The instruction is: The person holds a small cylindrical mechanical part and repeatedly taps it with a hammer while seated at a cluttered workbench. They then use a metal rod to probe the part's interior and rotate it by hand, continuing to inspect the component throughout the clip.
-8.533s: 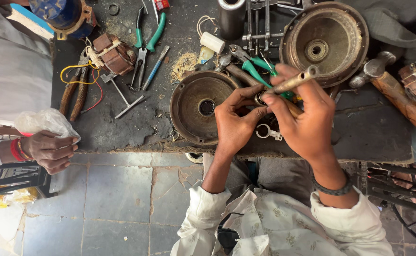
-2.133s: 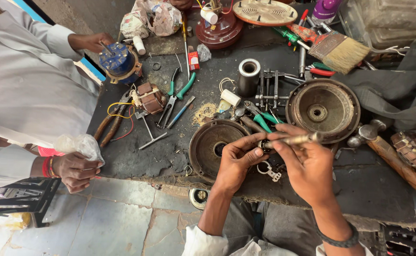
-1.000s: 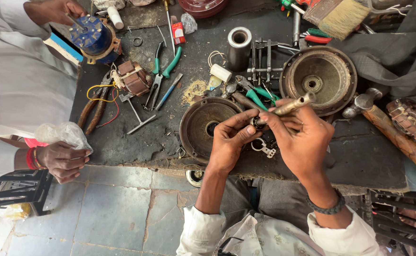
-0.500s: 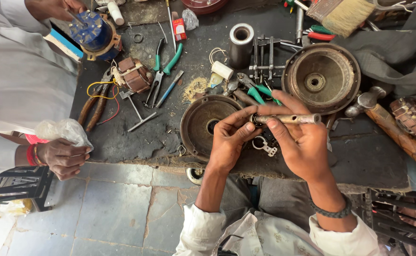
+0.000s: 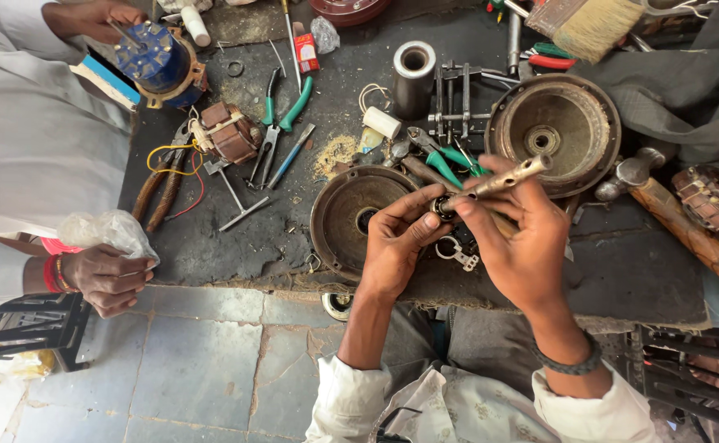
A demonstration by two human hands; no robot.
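Brass-coloured shaft (image 5: 499, 179) gripped in right hand (image 5: 523, 246), tip tilted toward 2 o'clock, more steeply raised than half a second ago. Dark bearing (image 5: 441, 207) at shaft's lower end pinched by left hand (image 5: 396, 246), fingers closed on it, same grip as before. Both hands held above bench (image 5: 622, 271), just at 3 o'clock of round housing (image 5: 351, 215). Small metal key-like piece (image 5: 458, 254) lying between the hands. Second housing (image 5: 554, 135) at 1 o'clock, unmoved. Pliers (image 5: 277, 123) at 10 o'clock. Far at 9 o'clock, another person's hand (image 5: 107, 277) clutching plastic bag (image 5: 105, 231), unchanged.
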